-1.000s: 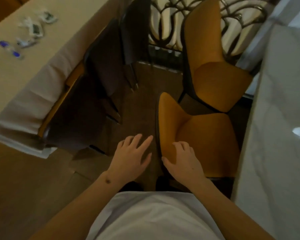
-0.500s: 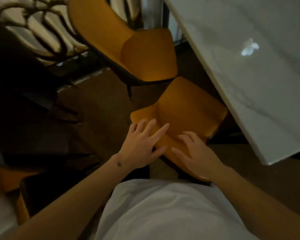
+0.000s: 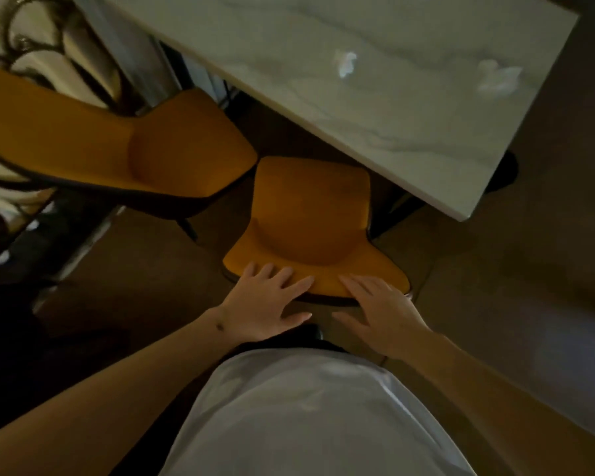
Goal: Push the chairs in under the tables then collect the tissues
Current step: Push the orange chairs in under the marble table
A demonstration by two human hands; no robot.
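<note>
Marble table: pale, veined top, running from upper left down to a corner at right; you are standing off its long edge.

Second orange chair: sitting at left, well out from the table, seat turned toward the near chair and almost touching it.

Near orange chair: directly ahead of you, backrest toward you, seat pointing away at the table. Its front edge is only just meeting the table edge, so most of the seat is lying in the open. By my reading, the push needs to go straight forward, along the seat's front-to-back axis.

Left hand: fingers spread flat, resting on the left part of the backrest top; clasping nothing.

Right hand: likewise flat and unclenched on the right part. Both are sitting about equally near, one either side of the chair's midline.

Tissues: two crumpled white pieces lying on the tabletop, the second near the far right edge, well beyond your reach for now.
</note>
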